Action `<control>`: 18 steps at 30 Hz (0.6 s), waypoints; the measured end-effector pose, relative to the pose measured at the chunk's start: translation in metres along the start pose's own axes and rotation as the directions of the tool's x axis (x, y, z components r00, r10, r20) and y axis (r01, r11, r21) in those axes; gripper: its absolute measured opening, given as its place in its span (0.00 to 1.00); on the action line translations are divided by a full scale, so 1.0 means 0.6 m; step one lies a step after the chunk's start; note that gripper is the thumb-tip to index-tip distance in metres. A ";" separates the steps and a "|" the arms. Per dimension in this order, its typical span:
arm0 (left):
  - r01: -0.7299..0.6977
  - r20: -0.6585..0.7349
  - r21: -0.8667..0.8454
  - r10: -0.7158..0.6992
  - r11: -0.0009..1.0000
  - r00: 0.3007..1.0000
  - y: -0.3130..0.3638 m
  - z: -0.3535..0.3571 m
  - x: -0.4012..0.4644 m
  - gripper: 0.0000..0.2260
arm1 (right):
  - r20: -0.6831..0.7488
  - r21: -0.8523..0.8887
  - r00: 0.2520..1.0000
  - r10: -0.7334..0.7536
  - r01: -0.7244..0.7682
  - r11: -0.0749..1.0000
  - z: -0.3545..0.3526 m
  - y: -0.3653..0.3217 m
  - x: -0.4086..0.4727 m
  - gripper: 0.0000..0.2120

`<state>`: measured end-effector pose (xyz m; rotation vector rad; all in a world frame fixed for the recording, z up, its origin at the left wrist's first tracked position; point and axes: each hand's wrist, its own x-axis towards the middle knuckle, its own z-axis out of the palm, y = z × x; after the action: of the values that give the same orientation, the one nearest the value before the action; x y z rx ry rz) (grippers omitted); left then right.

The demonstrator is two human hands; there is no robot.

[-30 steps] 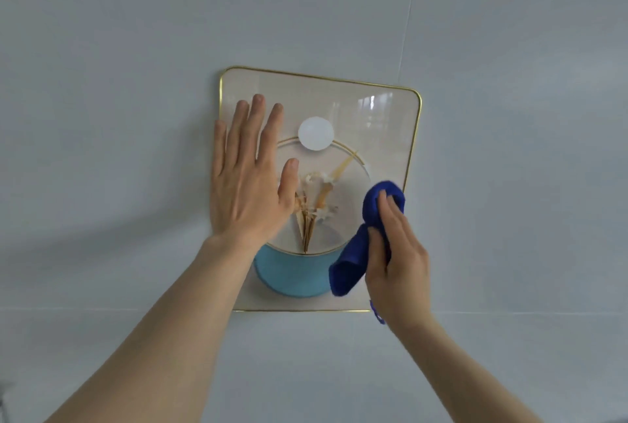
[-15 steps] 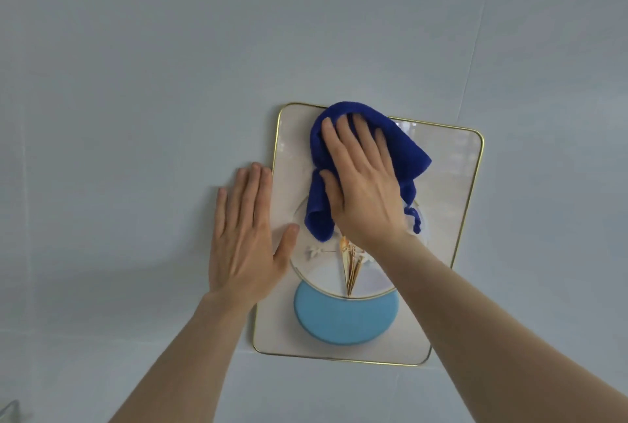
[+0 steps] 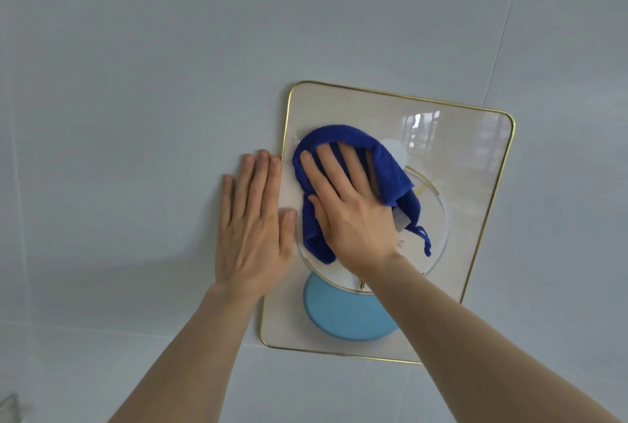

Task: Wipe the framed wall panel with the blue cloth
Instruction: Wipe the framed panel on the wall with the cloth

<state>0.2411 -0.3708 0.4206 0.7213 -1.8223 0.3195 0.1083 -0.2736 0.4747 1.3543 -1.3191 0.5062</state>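
Observation:
The framed wall panel (image 3: 469,164) hangs on the wall, cream with a thin gold rim, a gold ring and a light blue disc low down. My right hand (image 3: 346,208) lies flat on the blue cloth (image 3: 390,171), pressing it against the panel's left-centre. The cloth bunches around my fingers and trails a corner to the right. My left hand (image 3: 253,218) rests flat with fingers spread on the wall and the panel's left edge, thumb on the panel. My right forearm hides part of the panel's lower middle.
Pale grey wall tiles (image 3: 136,83) surround the panel, with thin seams running across and down. A small pale object (image 3: 10,405) shows at the bottom left corner.
My right hand went up with the cloth from the panel's lower right to its top, then slid down to the left-centre. My left hand shifted from the panel face to its left edge.

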 end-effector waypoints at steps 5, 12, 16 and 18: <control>-0.019 0.019 0.022 0.018 1.000 1.000 -0.005 -0.001 0.001 0.30 | 0.026 0.000 0.999 -0.020 0.020 1.000 0.018 -0.027 -0.054 0.22; -0.099 0.029 -0.058 0.100 0.993 0.995 -0.012 -0.005 -0.021 0.32 | 0.022 0.004 1.000 -0.013 0.013 1.000 0.032 -0.044 -0.111 0.20; -0.094 0.031 -0.067 0.096 0.993 0.995 -0.010 -0.007 -0.028 0.30 | 0.055 -0.014 0.996 -0.073 0.074 0.997 0.042 -0.040 -0.163 0.22; -0.088 0.034 -0.058 0.090 0.994 0.995 -0.009 -0.004 -0.034 0.31 | 0.161 -0.024 0.980 -0.120 0.125 0.992 0.045 -0.040 -0.212 0.29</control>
<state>0.2509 -0.3673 0.4017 0.6117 -1.8940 0.3141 0.0833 -0.2521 0.3467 1.4617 -1.3563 0.2950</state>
